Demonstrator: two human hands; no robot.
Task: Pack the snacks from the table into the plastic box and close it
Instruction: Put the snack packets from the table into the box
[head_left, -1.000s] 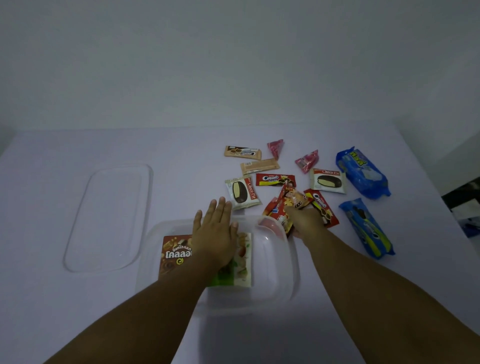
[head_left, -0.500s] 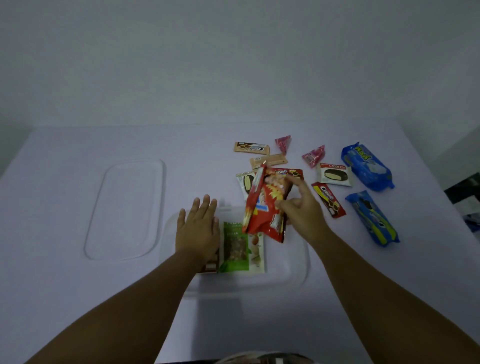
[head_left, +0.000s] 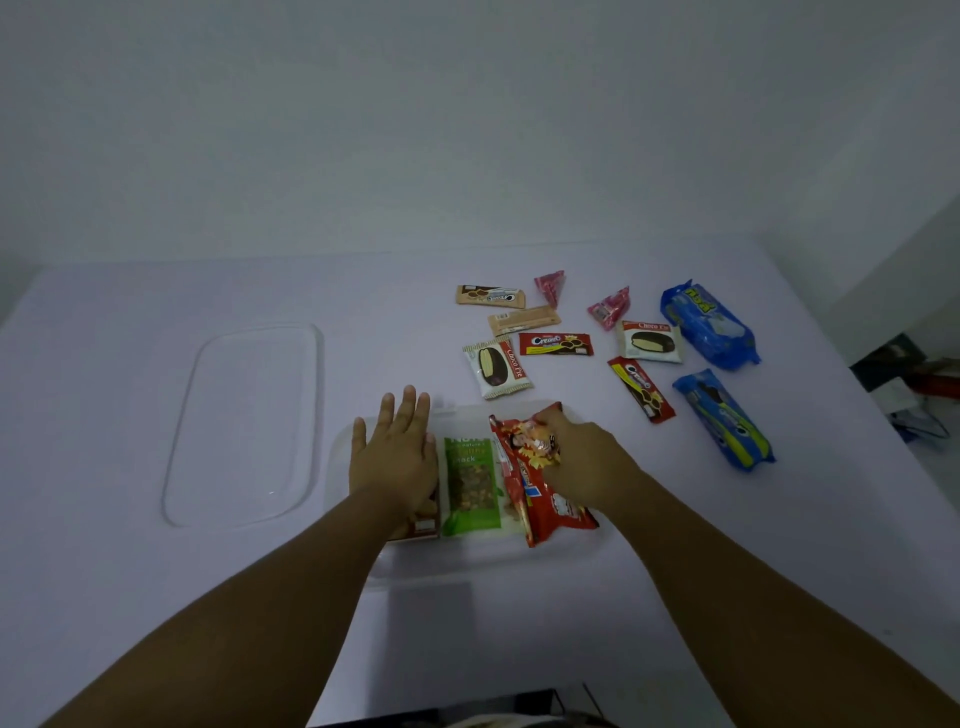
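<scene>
The left hand (head_left: 397, 457) lay flat with fingers spread on the brown packet (head_left: 422, 522) at the left end of the clear plastic box (head_left: 467, 564), apparently to keep the packed items down and the box steady. The right hand (head_left: 584, 460) was closed around the red snack bag (head_left: 540, 512), setting it on edge beside the green nut packet (head_left: 471, 480), seemingly to save room. Ten snacks, including the two blue cookie packs (head_left: 709, 325), lay on the table (head_left: 130, 597) beyond the box, and the lid (head_left: 244, 423) lay apart to the left, so packing appeared well short of complete.
</scene>
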